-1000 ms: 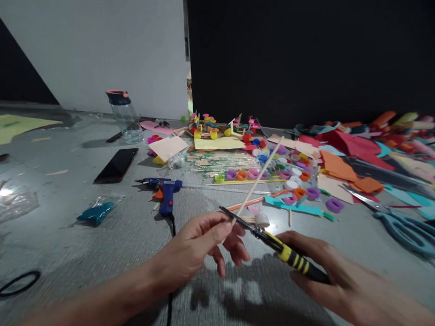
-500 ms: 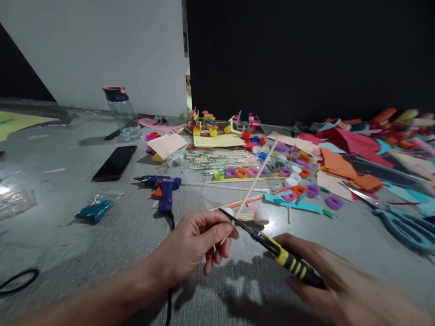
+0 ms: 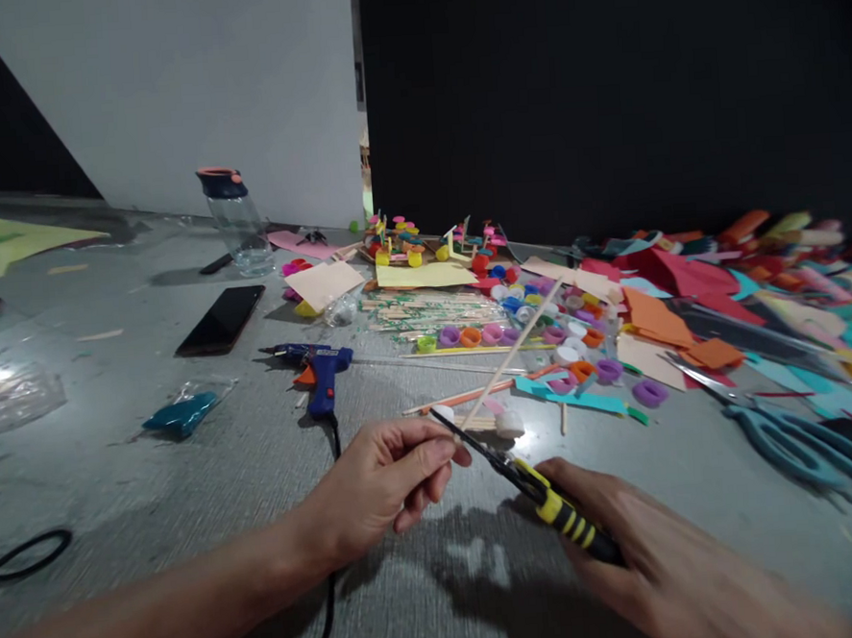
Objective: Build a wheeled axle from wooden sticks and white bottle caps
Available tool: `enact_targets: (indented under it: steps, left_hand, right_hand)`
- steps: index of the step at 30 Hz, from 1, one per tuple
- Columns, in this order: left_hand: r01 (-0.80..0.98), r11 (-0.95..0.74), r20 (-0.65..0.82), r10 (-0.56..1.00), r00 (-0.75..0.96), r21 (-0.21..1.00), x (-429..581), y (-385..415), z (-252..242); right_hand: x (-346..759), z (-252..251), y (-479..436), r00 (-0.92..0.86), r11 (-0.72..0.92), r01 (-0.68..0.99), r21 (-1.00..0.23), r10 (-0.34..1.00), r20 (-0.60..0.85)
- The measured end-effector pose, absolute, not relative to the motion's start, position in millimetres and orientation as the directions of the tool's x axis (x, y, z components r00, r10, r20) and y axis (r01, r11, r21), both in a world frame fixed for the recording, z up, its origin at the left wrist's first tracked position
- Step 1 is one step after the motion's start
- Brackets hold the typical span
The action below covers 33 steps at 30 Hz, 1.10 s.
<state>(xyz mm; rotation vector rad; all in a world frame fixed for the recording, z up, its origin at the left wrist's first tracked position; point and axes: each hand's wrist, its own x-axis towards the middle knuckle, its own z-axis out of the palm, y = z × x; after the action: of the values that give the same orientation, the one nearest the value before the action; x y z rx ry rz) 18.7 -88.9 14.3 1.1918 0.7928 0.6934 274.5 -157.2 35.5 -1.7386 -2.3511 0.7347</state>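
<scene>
Between the thumb and fingers of my left hand (image 3: 389,480) is the lower end of a thin wooden stick (image 3: 507,359), which slants up and to the right. My right hand (image 3: 613,539) is wrapped round the yellow and black handles of a cutting tool (image 3: 564,516). The tool's dark, narrow blades point up and left and cross the stick close to my left fingertips. Whether the blades touch the wood cannot be made out. Past my hands lie small sticks and a white cap (image 3: 508,425).
A blue glue gun (image 3: 323,373) with a black cord, a phone (image 3: 222,320) and a teal packet (image 3: 183,414) lie left. Behind stands a bottle (image 3: 236,220). Colourful caps (image 3: 491,333) and paper (image 3: 657,316) spread across the back and right, with blue-handled scissors (image 3: 801,440) at right.
The stick has tilted further to the right in my left hand, whose lower fingers have curled in. The cutting tool stays across it, in nearly the same place. The view has shifted slightly.
</scene>
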Motion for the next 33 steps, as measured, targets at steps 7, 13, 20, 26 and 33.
enact_targets:
  steps: [7,13,20,26,33]
  left_hand:
    - [-0.071,0.231,-0.157,0.827,0.541,0.97,22.6,-91.8,14.3]
    - [-0.053,0.229,-0.167,0.832,0.529,0.972,22.4,-90.9,12.3]
    - [-0.062,0.21,-0.145,0.833,0.534,0.976,22.8,-88.6,13.1]
    - [-0.06,0.229,-0.164,0.833,0.529,0.972,25.7,-89.8,12.8]
    - [-0.069,0.239,-0.163,0.821,0.548,0.969,24.8,-92.0,8.9]
  right_hand:
    - [267.8,37.0,-156.1,-0.332,0.238,0.865,-0.441,0.932,-0.148]
    - [265.7,39.0,-153.9,-0.33,0.243,0.852,-0.463,0.937,-0.115]
    - [266.4,37.3,-153.1,-0.337,0.242,0.849,-0.47,0.933,-0.129]
    - [266.5,37.5,-154.2,-0.347,0.246,0.868,-0.432,0.922,-0.171]
    - [266.4,34.3,-154.6,-0.338,0.244,0.875,-0.418,0.926,-0.166]
